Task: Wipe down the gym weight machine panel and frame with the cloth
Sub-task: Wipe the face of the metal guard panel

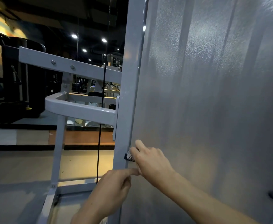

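right hand presses cloth on frame

No text, label, brand or number can be read on anything here

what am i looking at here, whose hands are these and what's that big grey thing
This is one picture from a camera worn on a person's head, looking forward and down at their own hands. The big grey surface is the frosted panel of a gym weight machine, bolted beside its grey metal frame. The right hand holds a small crumpled cloth against the panel's edge, near a dark fitting. The left hand points its forefinger towards the right hand, holding nothing that shows. A black cable hangs behind the frame, and other gym equipment stands in the dim background.
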